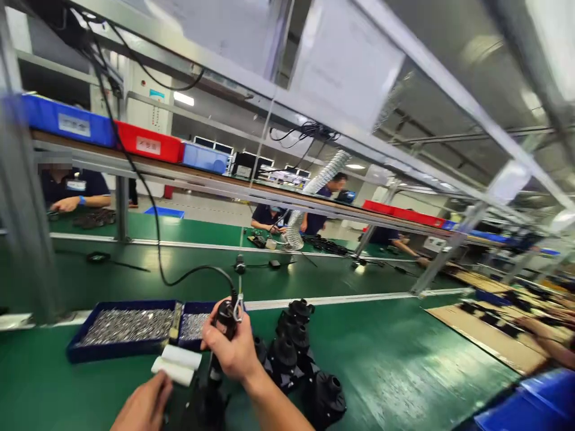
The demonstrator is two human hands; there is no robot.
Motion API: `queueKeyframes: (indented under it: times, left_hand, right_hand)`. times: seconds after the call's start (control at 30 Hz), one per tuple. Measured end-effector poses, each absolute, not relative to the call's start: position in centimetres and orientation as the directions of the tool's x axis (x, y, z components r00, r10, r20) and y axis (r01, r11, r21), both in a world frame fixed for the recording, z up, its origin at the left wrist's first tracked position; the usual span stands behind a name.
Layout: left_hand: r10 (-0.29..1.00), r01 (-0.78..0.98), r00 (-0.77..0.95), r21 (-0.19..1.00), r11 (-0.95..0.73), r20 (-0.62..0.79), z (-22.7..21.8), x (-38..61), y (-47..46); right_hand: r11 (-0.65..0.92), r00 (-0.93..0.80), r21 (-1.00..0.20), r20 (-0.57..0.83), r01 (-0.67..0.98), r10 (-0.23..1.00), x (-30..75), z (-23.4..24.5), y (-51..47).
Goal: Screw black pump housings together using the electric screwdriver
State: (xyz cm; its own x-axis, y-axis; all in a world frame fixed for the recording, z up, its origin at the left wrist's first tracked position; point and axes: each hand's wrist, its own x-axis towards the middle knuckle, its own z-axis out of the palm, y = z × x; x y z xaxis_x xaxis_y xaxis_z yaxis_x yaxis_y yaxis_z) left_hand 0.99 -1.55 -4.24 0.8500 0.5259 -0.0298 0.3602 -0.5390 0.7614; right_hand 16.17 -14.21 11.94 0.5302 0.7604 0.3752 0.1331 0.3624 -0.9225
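Observation:
My right hand (233, 344) is wrapped around a black electric screwdriver (224, 320), held upright with its cable running up from the top. Its lower end points down at a dark part (204, 404) at the bottom edge, blurred and partly hidden. My left hand (146, 404) is low beside that part, thumb and fingers drawn together; whatever they may pinch is too small to make out. Just above the left fingertips lie two white cylinders (179, 362). Behind them sit a blue tray of small metal screws (130, 326) and a second screw tray (193, 323), partly hidden by my right hand.
Several black moulded housings (285, 353) stand right of my right forearm. A cardboard sheet (480, 335) with black parts lies farther right, near another person's arm (545, 338). A blue bin (530, 401) fills the lower right corner. Co-workers sit across the green bench beneath a shelf of bins (148, 142).

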Motion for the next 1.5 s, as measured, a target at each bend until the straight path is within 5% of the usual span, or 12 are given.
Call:
queueKeyframes:
  times: [0.1, 0.2, 0.47, 0.67, 0.9, 1.27, 1.5]
  left_hand:
    - [0.495, 0.24, 0.859, 0.958, -0.159, -0.134, -3.2, 1.5, -3.8]
    - [0.402, 0.332, 0.832, 0.923, 0.193, -0.383, -2.1, 1.6, -5.0]
    - [0.23, 0.425, 0.778, 0.76, 0.491, -0.584, -1.2, 0.9, -4.8]
    - [0.227, 0.395, 0.801, 0.774, 0.495, -0.554, -0.3, 0.3, -4.0]
    - [0.254, 0.349, 0.852, 0.859, 0.375, -0.457, -0.1, -0.1, -4.4]
    - [0.327, 0.335, 0.766, 0.778, 0.531, -0.553, 0.2, 0.5, -5.9]
    - [0.344, 0.337, 0.788, 0.825, 0.453, -0.51, -0.2, 0.2, -6.9]
  right_hand:
    - [0.357, 0.515, -0.921, 0.385, 0.156, 0.766, 16.1, 12.1, -14.5]
    - [0.365, 0.489, -0.915, 0.4, 0.171, 0.775, 16.2, 12.2, -14.5]
    - [0.393, 0.424, -0.895, 0.445, 0.21, 0.788, 16.1, 11.9, -14.6]
    - [0.311, 0.269, -0.895, 0.401, 0.321, 0.876, 17.5, 13.2, -16.1]
    - [0.428, 0.09, -0.739, 0.546, 0.521, 0.833, 18.4, 14.7, -16.7]
    - [0.511, 0.222, -0.738, 0.641, 0.44, 0.735, 19.0, 11.7, -15.1]
    - [0.518, 0.388, -0.728, 0.681, 0.448, 0.621, 17.5, 11.9, -15.9]
